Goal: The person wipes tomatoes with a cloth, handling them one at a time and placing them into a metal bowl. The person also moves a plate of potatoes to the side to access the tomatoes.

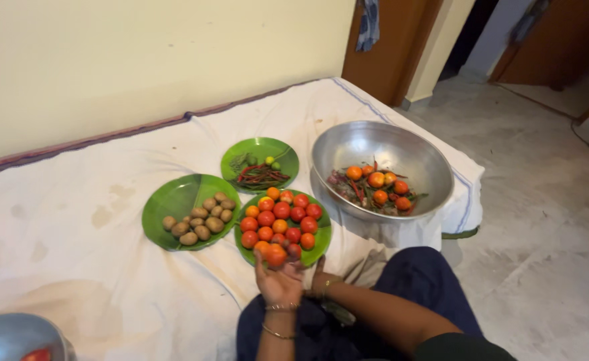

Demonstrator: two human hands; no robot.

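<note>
My left hand point(279, 283) is palm up at the near edge of a green plate point(319, 248) piled with red and orange tomatoes point(282, 217). Its fingertips hold one orange-red tomato point(275, 255) just over the plate's rim. My right hand point(320, 279) rests low beside it on the white sheet, close to the same plate. It is partly hidden behind the left hand, so its fingers are not clear. Both wrists wear thin bangles.
A green plate of small brown potatoes point(199, 224) lies to the left, and another green plate with chillies and small limes point(261, 170) behind. A large steel bowl point(374, 144) with tomatoes and chillies stands right. A second steel vessel point(7, 334) is at bottom left. Tiled floor lies right.
</note>
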